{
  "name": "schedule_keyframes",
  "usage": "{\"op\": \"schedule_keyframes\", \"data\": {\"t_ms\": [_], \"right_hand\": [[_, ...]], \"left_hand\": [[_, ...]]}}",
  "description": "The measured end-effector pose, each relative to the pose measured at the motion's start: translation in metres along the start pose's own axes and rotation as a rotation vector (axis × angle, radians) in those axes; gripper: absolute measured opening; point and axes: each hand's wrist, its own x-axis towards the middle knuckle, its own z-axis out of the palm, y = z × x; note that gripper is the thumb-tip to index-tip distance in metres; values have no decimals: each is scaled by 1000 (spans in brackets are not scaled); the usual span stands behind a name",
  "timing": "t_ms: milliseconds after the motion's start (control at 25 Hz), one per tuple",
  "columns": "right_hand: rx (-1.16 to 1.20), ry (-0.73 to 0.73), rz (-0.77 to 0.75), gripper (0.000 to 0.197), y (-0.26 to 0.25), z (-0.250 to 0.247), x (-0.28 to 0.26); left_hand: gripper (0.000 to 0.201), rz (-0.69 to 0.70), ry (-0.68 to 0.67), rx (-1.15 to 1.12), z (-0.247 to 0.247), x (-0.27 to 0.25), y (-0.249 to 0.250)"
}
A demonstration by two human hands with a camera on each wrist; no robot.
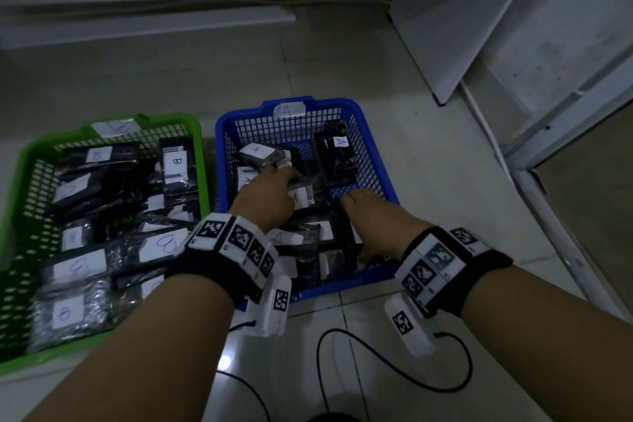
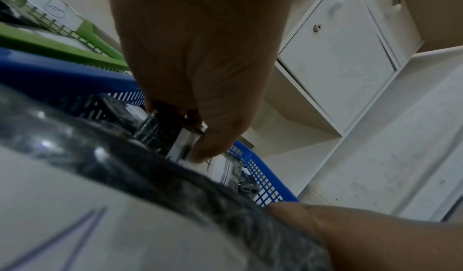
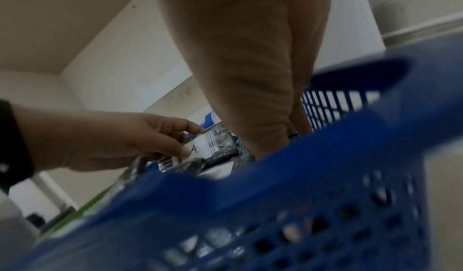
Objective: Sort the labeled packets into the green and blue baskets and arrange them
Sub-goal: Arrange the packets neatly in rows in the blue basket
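Both hands inside blue basket [image 1: 373,161]. Left hand [image 1: 265,195] curled round an A packet [image 2: 175,136], thumb and fingertips pinching its edge, clear in left wrist view. Right hand [image 1: 373,216] pushed down among packets near front right corner; fingers buried, so cannot tell whether gripping or just pressing

Risks, biggest first:
- green basket [image 1: 20,181] heaped well up to rim, slick bags overlapping at odd angles; any nudge from left forearm likely to slide one over the edge onto floor [image 1: 342,62]
- blue basket just beside green; lifted packet could land over the shared rims if let go early
- pinch on bag edge only, glossy plastic; could slip or swing and knock upright packet at back [image 1: 337,151]
- right hand working blind under pile; may drag neighbours out of line, undoing arrangement
- black cable [image 1: 394,370] looping on floor below wrists; could snag on basket's front edge

Counts, largest to smallest:
- packets in green basket: around ten or eleven labels visible, several B, others blurred; more probably hidden underneath
- packets in blue basket: about eight visible, A where readable; some covered by hands
- baskets: two, blue tagged A [image 1: 289,110], green tag [image 1: 116,128] unreadable from head view
- hands: two, each with marker wristband
- cable: one

No loose packets seen on floor; sorting apparently near done, arranging in progress
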Motion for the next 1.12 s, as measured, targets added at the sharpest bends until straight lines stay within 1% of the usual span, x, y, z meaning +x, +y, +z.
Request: {"op": "schedule_keyframes", "data": {"t_ms": [80, 160, 240, 320, 400, 480, 560, 600, 640, 680, 720, 760, 800, 880, 920, 960, 1040, 1080, 1120], "right_hand": [[32, 35, 4, 108, -2, 3, 2], [84, 31, -2, 108, -1, 6, 2], [113, 64, -32, 99, 3, 8, 1], [119, 103, -70, 91, 4, 12, 0], [172, 108, -75, 92, 5, 14, 1], [341, 104, -28, 99, 7, 6, 2], [644, 133, -11, 99, 6, -10, 5], [802, 171, -21, 95, 4, -17, 8], [922, 222, -29, 87, 0, -21, 12], [985, 272, -19, 74, -4, -24, 17], [996, 314, -2, 57, -7, -26, 23], [981, 327, 19, 42, -9, -28, 27], [980, 315, 38, 31, -10, -31, 31], [1079, 286, 91, 23, -6, -41, 38], [1170, 282, 114, 22, -3, -47, 40], [1289, 291, 124, 22, 0, -52, 42], [1508, 356, 144, 14, -2, -62, 47], [1578, 390, 164, 9, -4, -64, 50], [1615, 409, 187, 11, -7, -65, 56]], "left_hand": [[47, -2, -27, 7, -2, -1, -1], [49, -2, -49, 18, -4, -2, -3], [52, 2, -53, 13, -5, -4, -4], [53, 7, -17, -51, -6, -7, -4], [46, -11, 50, -172, -8, -11, -4], [40, -48, 100, -265, -11, -12, -5], [37, -46, 103, -309, -13, -14, -6], [35, -33, 91, -319, -14, -14, -6], [32, -20, 75, -332, -15, -14, -7], [29, -7, 61, -353, -14, -14, -7], [25, 5, 62, -367, -14, -13, -9], [21, 20, 98, -350, -14, -12, -11], [19, 24, 180, -302, -14, -9, -16], [20, -11, 387, -174, -16, -4, -27], [22, -30, 447, -130, -18, -1, -32], [26, -41, 463, -111, -21, 2, -36], [37, -54, 403, -79, -26, 9, -41], [40, -54, 352, 3, -27, 13, -42], [41, -59, 303, 112, -27, 16, -42]]}}
